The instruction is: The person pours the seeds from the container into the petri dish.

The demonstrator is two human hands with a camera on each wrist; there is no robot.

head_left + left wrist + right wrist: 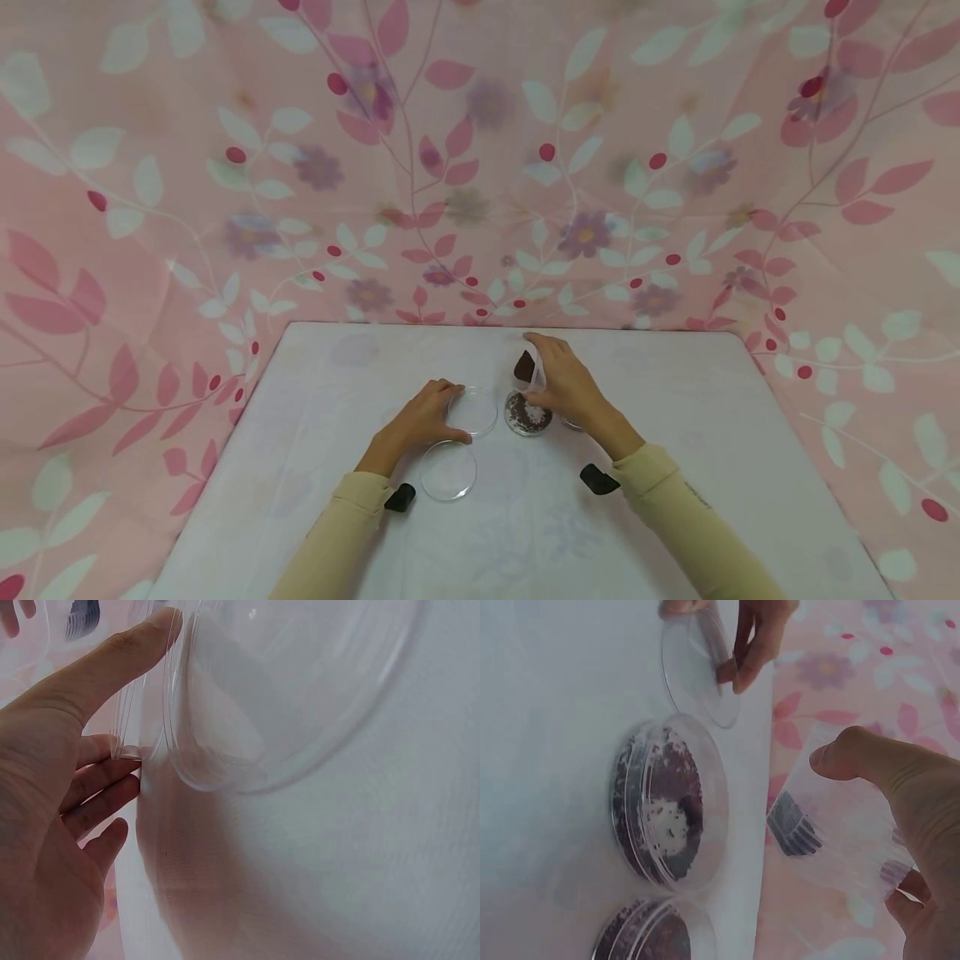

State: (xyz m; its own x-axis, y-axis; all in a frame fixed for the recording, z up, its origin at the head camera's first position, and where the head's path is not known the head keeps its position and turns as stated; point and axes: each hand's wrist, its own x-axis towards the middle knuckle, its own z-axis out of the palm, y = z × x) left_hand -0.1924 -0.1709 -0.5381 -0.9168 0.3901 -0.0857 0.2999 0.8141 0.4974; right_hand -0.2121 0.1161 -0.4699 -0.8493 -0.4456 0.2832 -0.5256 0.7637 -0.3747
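Note:
My left hand [429, 417] grips a clear, round petri dish [474, 411] by its edge, thumb on the near side and fingers on the far side. Just nearer to me lies another clear round dish or lid [448, 472]. My right hand [567, 382] holds a thin clear plastic cup [537, 375] with dark, soil-like material [524, 366] inside. The cup is tilted above a petri dish [634, 847] that contains dark grains around a pale patch. In the right wrist view, thumb and fingers are on opposite sides of the cup [840, 825].
A second petri dish with dark grains [656, 937] stands beside the first, partly hidden under my right forearm in the head view. A white cloth covers the table [510, 533]. Pink floral fabric [480, 167] hangs behind it. A black wrist device [599, 479] sits by the right cuff.

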